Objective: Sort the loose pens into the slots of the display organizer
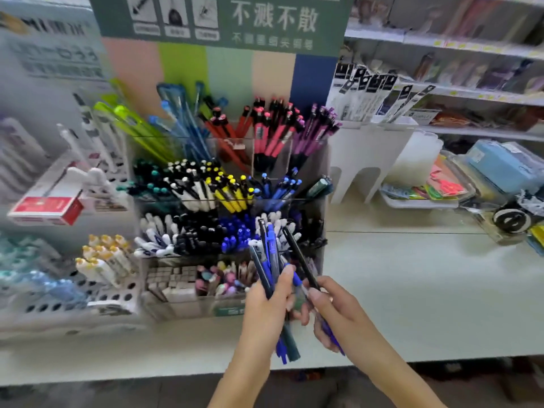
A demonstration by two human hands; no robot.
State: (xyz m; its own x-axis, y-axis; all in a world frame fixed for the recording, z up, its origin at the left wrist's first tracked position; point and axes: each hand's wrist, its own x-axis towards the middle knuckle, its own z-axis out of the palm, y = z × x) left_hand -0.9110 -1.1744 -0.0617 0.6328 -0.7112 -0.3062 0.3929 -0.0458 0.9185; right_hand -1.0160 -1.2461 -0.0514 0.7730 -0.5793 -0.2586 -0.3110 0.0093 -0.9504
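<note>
My left hand grips a bundle of loose pens, blue and dark, fanned upward. My right hand pinches one black pen and curls around a blue one. Both hover above the counter, just before the display organizer, slots crammed by colour.

A stationery shop. A tiered clear organizer holds pens sorted by colour under a green printed sign. Shelves with yellow price tags carry packaged goods, and hanging refill packs stand beside the display on a white counter.
</note>
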